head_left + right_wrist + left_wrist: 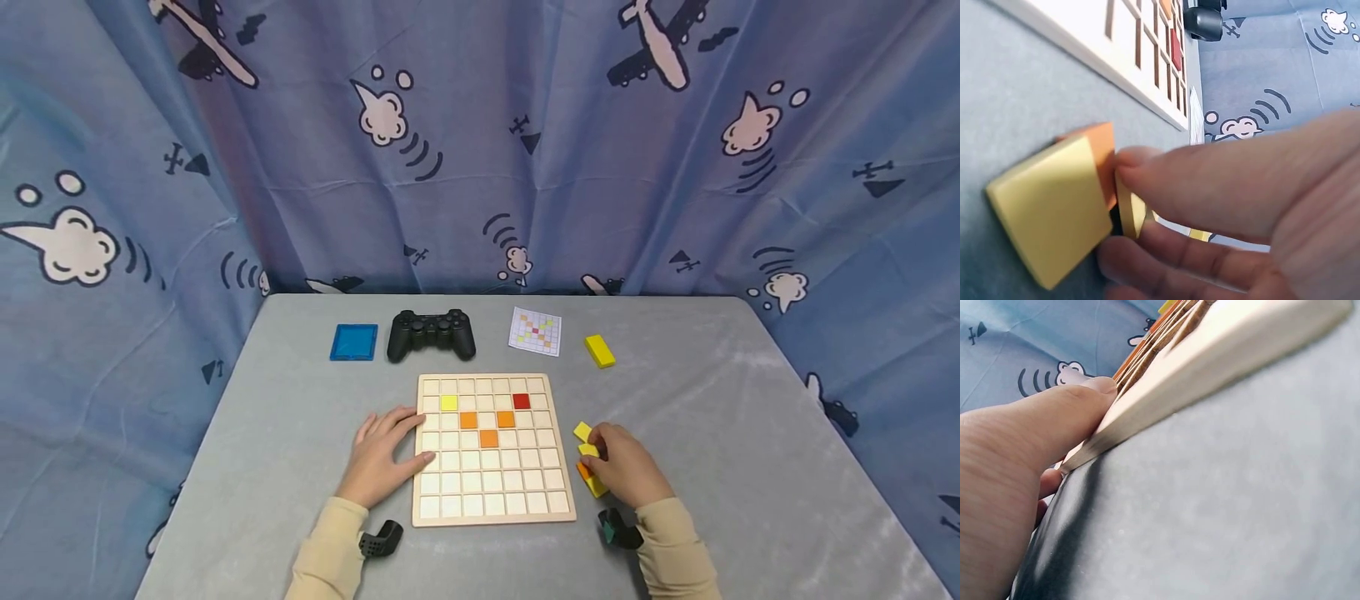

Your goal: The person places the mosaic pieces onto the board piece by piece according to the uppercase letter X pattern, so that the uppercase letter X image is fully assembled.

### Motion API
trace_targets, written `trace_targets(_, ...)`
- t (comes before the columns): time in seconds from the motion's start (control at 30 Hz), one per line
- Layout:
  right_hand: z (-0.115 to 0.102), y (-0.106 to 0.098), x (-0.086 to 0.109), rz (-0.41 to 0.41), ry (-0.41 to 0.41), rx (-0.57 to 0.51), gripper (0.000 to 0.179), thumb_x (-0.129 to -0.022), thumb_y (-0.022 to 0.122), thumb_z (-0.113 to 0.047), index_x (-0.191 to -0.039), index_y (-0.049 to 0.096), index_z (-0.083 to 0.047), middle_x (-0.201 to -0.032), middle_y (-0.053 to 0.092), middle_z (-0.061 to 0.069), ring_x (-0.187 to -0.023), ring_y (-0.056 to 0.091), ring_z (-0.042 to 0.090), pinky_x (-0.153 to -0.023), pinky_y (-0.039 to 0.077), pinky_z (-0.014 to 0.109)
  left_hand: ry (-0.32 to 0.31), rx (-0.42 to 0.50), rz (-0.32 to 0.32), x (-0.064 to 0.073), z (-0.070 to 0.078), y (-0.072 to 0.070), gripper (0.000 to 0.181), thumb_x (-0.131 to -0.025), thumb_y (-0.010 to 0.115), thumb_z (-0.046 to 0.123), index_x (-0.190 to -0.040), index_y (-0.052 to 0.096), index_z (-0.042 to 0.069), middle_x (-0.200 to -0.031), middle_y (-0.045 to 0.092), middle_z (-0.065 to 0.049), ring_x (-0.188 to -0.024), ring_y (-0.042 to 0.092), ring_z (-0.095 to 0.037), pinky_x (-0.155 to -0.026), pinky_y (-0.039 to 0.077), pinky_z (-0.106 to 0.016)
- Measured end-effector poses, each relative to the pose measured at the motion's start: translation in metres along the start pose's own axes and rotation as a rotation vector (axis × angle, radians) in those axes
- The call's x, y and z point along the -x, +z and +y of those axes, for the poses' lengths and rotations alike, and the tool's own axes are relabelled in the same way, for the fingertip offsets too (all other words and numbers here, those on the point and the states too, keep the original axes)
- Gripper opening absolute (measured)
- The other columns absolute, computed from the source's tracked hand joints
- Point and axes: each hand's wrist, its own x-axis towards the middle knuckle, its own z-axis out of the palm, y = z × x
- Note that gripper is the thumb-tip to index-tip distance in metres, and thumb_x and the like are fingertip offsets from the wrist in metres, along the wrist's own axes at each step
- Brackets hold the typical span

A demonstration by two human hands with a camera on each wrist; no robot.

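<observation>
A wooden grid board (495, 522) lies on the grey table. One yellow tile (448, 403), three orange tiles, among them the lowest orange tile (488, 438), and a red tile (521, 402) sit in its cells. My left hand (378, 458) rests at the board's left edge, thumb over the rim and fingertips along the side. Right of the board, my right hand (626, 465) pinches a yellow tile (1127, 206) between thumb and fingers. Beside those fingers lie another yellow tile (1050, 209) and an orange tile (1099, 150), which it partly covers.
Behind the board are a blue square tray (354, 342), a black game controller (431, 335), a printed pattern card (535, 332) and a yellow block (600, 351). A loose yellow tile (582, 431) lies just beyond my right fingers. A patterned blue curtain (465, 167) hangs behind the table.
</observation>
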Motion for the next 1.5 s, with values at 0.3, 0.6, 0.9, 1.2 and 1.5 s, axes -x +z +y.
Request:
trace_targets(0.3, 0.003, 0.004, 0.0, 0.012, -0.037, -0.026, 0.028, -0.085, 0.069, -0.002, -0.11, 0.057, 0.004, -0.092, 0.052, 0.011, -0.077, 0.05, 0.019, -0.063, 0.047, 0.03, -0.01, 0.001, -0.012, 0.0, 0.001, 0.0, 0.061, -0.082, 0.072, 0.048, -0.134, 0.057, 0.019, -0.14, 0.051, -0.001, -0.136, 0.039, -0.023, -0.119, 0.011, -0.045)
trace_targets(0.6, 0.003, 0.002, 0.0, 0.052, -0.037, -0.023, 0.021, -0.085, 0.069, -0.001, -0.104, 0.061, -0.002, -0.089, 0.055, 0.008, -0.076, 0.051, 0.019, -0.065, 0.047, 0.031, -0.007, -0.004, -0.004, 0.0, -0.001, 0.001, 0.061, -0.081, 0.072, 0.049, -0.133, 0.057, 0.019, -0.14, 0.051, 0.0, -0.134, 0.041, -0.022, -0.119, 0.011, -0.045)
trace_targets(0.9, -0.003, -0.003, 0.0, 0.08, -0.037, -0.069, 0.012, -0.091, 0.061, 0.0, -0.102, 0.062, -0.004, -0.085, 0.058, 0.005, -0.069, 0.05, 0.015, -0.056, 0.045, 0.025, -0.008, -0.005, -0.003, 0.0, -0.001, 0.003, 0.062, -0.081, 0.072, 0.049, -0.133, 0.057, 0.02, -0.14, 0.051, 0.001, -0.134, 0.041, -0.022, -0.119, 0.011, -0.044)
trace_targets(1.2, -0.021, -0.005, 0.0, 0.097, -0.134, -0.248, 0.011, -0.091, 0.062, -0.001, -0.101, 0.062, -0.007, -0.082, 0.057, 0.003, -0.068, 0.057, 0.014, -0.053, 0.05, 0.022, -0.005, -0.001, -0.005, 0.0, -0.001, 0.003, 0.062, -0.082, 0.071, 0.05, -0.134, 0.057, 0.02, -0.14, 0.051, 0.0, -0.136, 0.039, -0.023, -0.12, 0.011, -0.045)
trace_targets(1.5, -0.047, 0.013, -0.008, 0.056, -0.307, -0.352, 0.014, -0.088, 0.063, 0.005, -0.098, 0.061, -0.005, -0.078, 0.056, 0.002, -0.062, 0.058, 0.017, -0.053, 0.049, 0.021, 0.004, -0.006, 0.008, 0.0, -0.002, 0.003, 0.061, -0.082, 0.071, 0.05, -0.133, 0.058, 0.02, -0.14, 0.051, 0.0, -0.136, 0.039, -0.023, -0.119, 0.012, -0.046)
